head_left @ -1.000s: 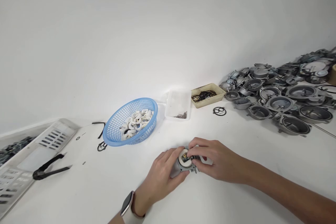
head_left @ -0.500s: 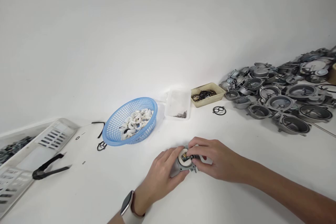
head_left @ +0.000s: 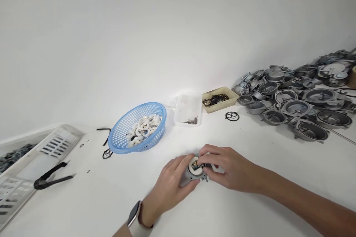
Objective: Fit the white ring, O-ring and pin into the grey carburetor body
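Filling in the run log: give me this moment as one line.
left hand: holds metal part | right hand: pinching its top | blue basket: behind, apart

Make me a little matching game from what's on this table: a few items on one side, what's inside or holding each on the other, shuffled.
Things:
1. blue basket
2. tan tray
3. clear box
4. small metal part

Matches:
A. black rubber rings
B. held between both hands
C. white curved pieces
D. thin metal pins

Pairs: 1-C, 2-A, 3-D, 4-B

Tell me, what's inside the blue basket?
The blue basket holds a heap of small white curved pieces. Anything lying beneath that heap is covered and cannot be seen.
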Motion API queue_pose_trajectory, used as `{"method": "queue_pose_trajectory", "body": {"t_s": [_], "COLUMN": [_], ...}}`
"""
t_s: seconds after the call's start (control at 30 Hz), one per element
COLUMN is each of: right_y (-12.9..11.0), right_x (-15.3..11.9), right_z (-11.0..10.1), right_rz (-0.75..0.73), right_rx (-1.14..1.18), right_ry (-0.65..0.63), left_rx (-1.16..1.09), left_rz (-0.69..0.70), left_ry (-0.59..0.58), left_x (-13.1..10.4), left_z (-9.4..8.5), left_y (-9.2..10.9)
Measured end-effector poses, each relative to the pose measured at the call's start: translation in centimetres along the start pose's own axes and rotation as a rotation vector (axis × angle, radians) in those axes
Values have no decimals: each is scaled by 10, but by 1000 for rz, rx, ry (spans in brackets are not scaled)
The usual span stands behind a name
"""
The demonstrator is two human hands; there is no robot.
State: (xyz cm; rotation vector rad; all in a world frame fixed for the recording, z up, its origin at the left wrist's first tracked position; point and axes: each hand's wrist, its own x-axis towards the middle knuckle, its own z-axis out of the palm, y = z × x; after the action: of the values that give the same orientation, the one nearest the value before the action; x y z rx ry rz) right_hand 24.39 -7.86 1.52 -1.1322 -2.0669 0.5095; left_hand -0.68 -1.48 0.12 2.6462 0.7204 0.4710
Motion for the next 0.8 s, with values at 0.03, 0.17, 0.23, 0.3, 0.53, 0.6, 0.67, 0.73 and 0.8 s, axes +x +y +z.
{"method": "queue_pose_trajectory", "body": {"t_s": [0.03,0.17,0.23,0.3,0.53,0.6,0.67,0.73,0.8], "right_y": [0,1,1,1,2,2,2,2,1], "right_x": [0,-2,-2,-2,-1,-1,-1,-1,-1], "right_z": [0,1,1,1,1,1,1,1,0], "right_rz": [3,11,17,17,2,-2,-5,-11,-17], "right_rx": [-1,-4,-5,-9,-36,-45,-51,-59,-67], "right_ry": [-1,-6,-12,-14,-9,-12,-12,-6,-1], "left_rx": [2,-2,-8,-13,-3,-2,-3,-2,0], "left_rz": [0,-5,-8,-13,-5,-4,-2,-2,5], "left_ry": [0,-4,-11,-19,-11,-13,-15,-12,-2], "left_x": [0,0,1,2,1,0,0,1,1], "left_z": [0,-1,-1,-2,-2,-2,-2,-2,-2], "left_y": [0,2,2,2,2,2,2,1,1]}}
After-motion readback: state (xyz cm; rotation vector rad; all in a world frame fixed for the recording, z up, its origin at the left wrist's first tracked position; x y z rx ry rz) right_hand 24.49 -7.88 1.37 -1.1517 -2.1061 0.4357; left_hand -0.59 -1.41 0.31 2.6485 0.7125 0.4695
